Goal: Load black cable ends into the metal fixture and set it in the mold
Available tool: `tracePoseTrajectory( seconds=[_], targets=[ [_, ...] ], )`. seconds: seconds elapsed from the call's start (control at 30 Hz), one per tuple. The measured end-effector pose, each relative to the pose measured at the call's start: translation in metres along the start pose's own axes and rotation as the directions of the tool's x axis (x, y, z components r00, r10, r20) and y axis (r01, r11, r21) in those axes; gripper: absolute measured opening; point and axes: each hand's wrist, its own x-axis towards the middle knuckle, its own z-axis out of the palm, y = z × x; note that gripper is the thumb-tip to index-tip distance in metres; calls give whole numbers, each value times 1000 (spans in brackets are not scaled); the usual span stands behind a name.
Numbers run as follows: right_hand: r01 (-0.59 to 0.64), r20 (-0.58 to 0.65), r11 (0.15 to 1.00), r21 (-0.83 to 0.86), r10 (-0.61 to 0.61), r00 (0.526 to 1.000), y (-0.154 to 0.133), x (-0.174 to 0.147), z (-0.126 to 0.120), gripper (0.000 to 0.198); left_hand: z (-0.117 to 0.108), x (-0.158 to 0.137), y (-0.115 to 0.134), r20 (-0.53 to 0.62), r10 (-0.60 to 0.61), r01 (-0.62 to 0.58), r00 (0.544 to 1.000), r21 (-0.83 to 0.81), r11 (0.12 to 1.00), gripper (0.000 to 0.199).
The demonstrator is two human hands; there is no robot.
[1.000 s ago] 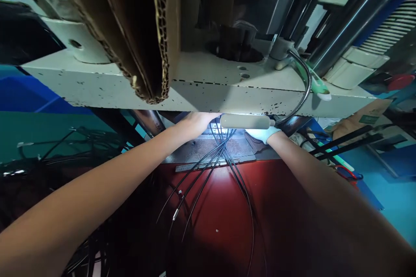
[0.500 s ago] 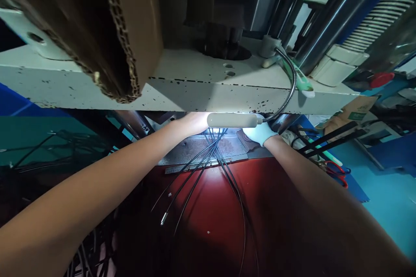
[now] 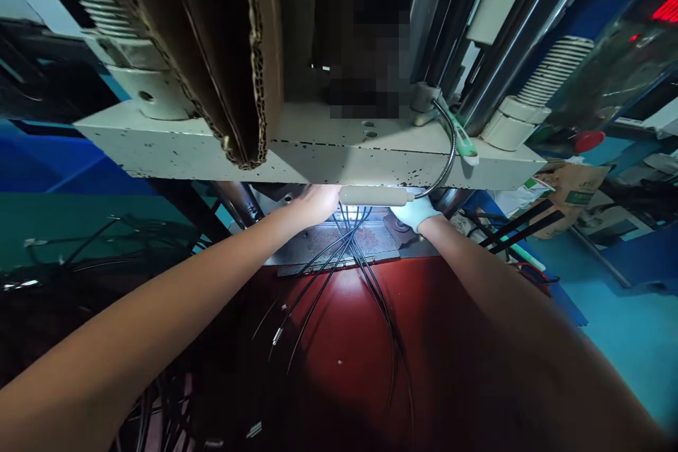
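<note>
My left hand [image 3: 319,203] reaches in under the machine's pale crossbeam, bare, beside a bundle of thin black cables [image 3: 347,244]. Its fingers are hidden behind the lamp head and the beam. On the other side of the cables my right hand [image 3: 416,212], in a light glove, also reaches under the beam, its fingertips out of sight. Between the hands hangs a small beige lamp [image 3: 375,195] on a flexible metal neck, lighting the spot. The cables cross one another and fan out over a metal plate [image 3: 312,240] onto the red surface [image 3: 349,318].
The chipped crossbeam [image 3: 328,162] spans above both hands. A cardboard box [image 3: 270,49] stands on it at left, a green-handled tool [image 3: 465,145] at right. More black cables [image 3: 153,409] lie at lower left. Red-handled scissors [image 3: 534,277] rest at right.
The view has shifted and turned slightly, showing more of the machine's left side. Both hands stay under the beam beside the cables.
</note>
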Motion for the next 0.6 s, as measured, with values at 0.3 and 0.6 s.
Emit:
tracePoseTrajectory(
  seconds=[0.3, 0.6],
  targets=[
    [-19, -7, 999, 28, 19, 1000, 5, 2, 14, 38, -5, -28, -30, -31, 17, -12, 999, 160, 987, 55],
    [23, -93, 990, 141, -10, 996, -19, -12, 1, 31, -18, -57, -7, -45, 85, -72, 995, 227, 971, 51]
  ],
)
